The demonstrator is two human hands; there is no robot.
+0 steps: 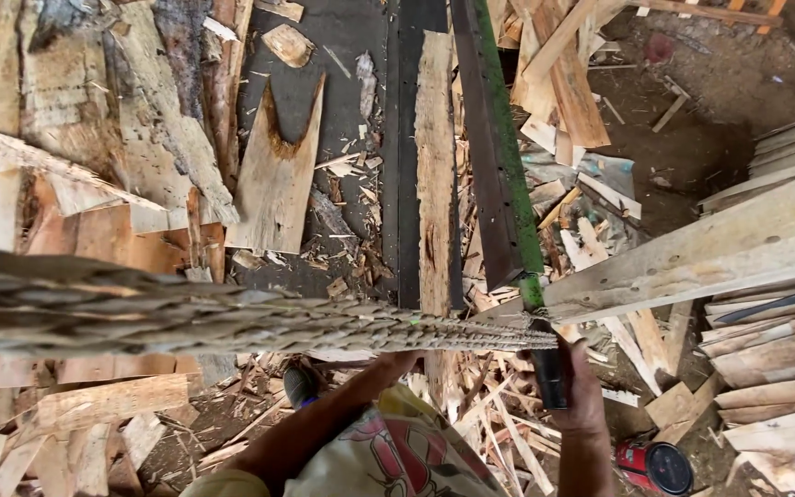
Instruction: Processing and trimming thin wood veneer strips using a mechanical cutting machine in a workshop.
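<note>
The ground (692, 138) is dark packed earth, almost buried under wood: split offcuts, splinters and bark lie thick everywhere, and the whole place reads as a rough timber yard seen from straight above. Take the long blade (499, 166) as the landmark — a dark metal strip with a green edge, running from the top of the view down towards the person. Just left of the blade lies a narrow plank (434, 175) on a dark flat bed (351, 110), and further left on that bed sits a pale slab (278, 175) with a notch torn in its top end. Right of the blade, pale boards (747, 239) slant across, with more stacked below them, and a red can (655, 465) stands on the ground near the blade's lower end. A thick twisted rope (232, 317) crosses the view from the left edge and ends at the blade's lower end. The right hand (577, 387) is wrapped closed around the black handle (549, 373) at the foot of the blade, forearm coming up from the bottom edge. The left hand (397, 361) reaches up under the rope left of the handle — its fingers are hidden behind the rope, so I cannot tell whether it is spread or gripping. A shoe (301, 385) shows among the splinters below the rope.
</note>
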